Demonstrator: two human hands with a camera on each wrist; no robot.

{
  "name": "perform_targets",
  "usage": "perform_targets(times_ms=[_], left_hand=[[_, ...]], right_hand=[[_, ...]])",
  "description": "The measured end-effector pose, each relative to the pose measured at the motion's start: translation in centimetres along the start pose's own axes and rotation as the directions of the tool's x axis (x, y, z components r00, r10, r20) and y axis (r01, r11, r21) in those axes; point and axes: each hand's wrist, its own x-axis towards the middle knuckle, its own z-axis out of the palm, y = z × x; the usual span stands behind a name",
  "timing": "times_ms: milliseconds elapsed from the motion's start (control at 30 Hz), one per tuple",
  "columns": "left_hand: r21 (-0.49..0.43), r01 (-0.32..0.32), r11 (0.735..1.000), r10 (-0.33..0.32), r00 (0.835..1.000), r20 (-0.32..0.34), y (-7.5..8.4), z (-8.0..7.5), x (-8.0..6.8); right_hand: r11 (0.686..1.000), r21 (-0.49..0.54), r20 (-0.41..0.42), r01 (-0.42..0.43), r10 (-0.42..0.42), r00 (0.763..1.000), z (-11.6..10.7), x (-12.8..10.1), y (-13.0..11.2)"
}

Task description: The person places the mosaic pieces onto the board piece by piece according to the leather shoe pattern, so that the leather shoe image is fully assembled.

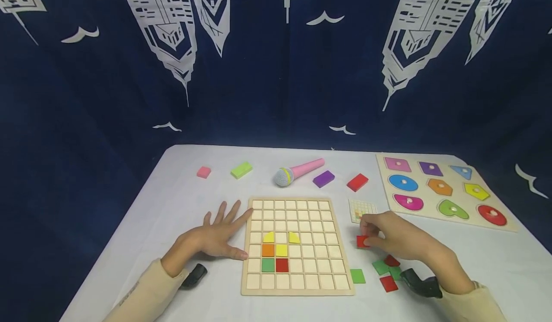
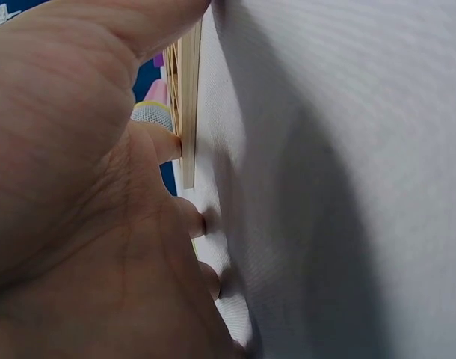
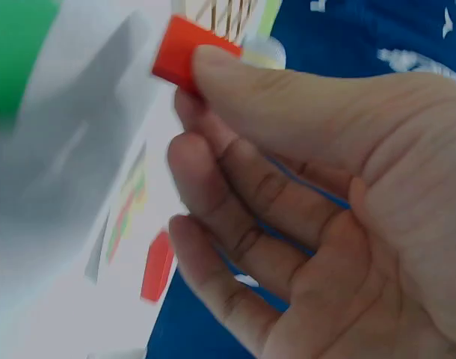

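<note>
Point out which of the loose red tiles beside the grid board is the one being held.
The red tile pinched by the right hand, just right of the grid board. The other red tiles lie untouched nearer the wrist, by the green ones.

One wooden grid board carries six coloured tiles. At its 3 to 5 o'clock lie three red tiles and three green tiles. At 12 o'clock sit four blocks and one toy microphone. At 2 o'clock: one pattern card, one shape puzzle with nine pieces.
</note>
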Motion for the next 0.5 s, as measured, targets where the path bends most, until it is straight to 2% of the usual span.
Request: perform_targets(times_ms=[133, 300, 500], left_hand=[[0.007, -0.002, 1.000, 0.002, 1.000, -0.005, -0.1, -0.2, -0.2], [0.000, -0.012, 1.000, 0.012, 1.000, -0.008, -0.1, -0.1, -0.2], [-0.001, -0.010, 1.000, 0.010, 1.000, -0.004, 0.1, 0.0, -0.1]], right_hand=[[0.994, 0.011, -0.004, 0.106, -0.106, 0.994, 1.0, 0.8, -2.3], [0.971, 0.052, 0.016, 0.234, -0.235, 0.972, 2.0, 1.6, -4.6], [0.949, 0.085, 0.032, 0.304, -0.308, 0.951, 2.9, 2.6, -6.8]])
